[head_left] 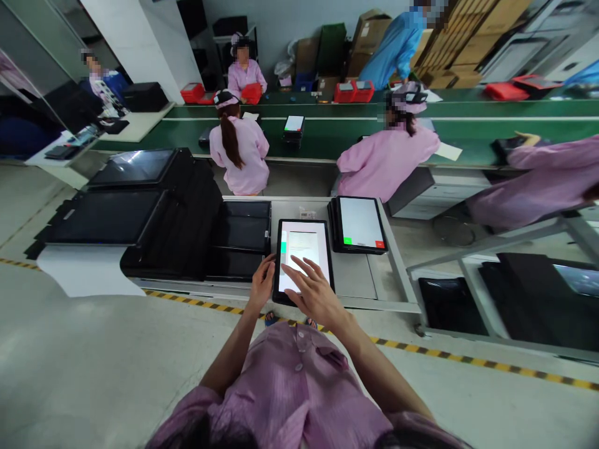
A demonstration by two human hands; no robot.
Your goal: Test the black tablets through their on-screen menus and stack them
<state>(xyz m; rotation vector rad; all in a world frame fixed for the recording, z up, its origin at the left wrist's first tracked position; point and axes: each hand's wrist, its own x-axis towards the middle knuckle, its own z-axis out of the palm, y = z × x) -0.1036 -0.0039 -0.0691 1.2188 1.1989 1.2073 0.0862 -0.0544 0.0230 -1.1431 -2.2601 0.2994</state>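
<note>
Right hand (311, 288): fingers spread over the lit screen, gripping nothing; can't tell whether any fingertip actually touches the glass. Left hand (263, 280): curled at the lower left edge of the same tablet (299, 242); can't tell if it's gripping or just steadying. Tablet is upright in portrait, directly in front of the person, over the middle of the grey surface (353, 274). Just right of it: tablet stack (361, 223), top screen lit, green and red blocks at its bottom corners. Small labelled packet (307, 214) just past the tablet's far edge. Left side: dark tablets (241, 226) lying flat, then tall black stacks (171, 212), with a white sheet (88, 271) hanging below. Farther out, co-workers in pink sit along a long green surface (321, 132) carrying another lit-screen tablet pile (294, 125). Yellow-black tape (421, 350) on the floor.
</note>
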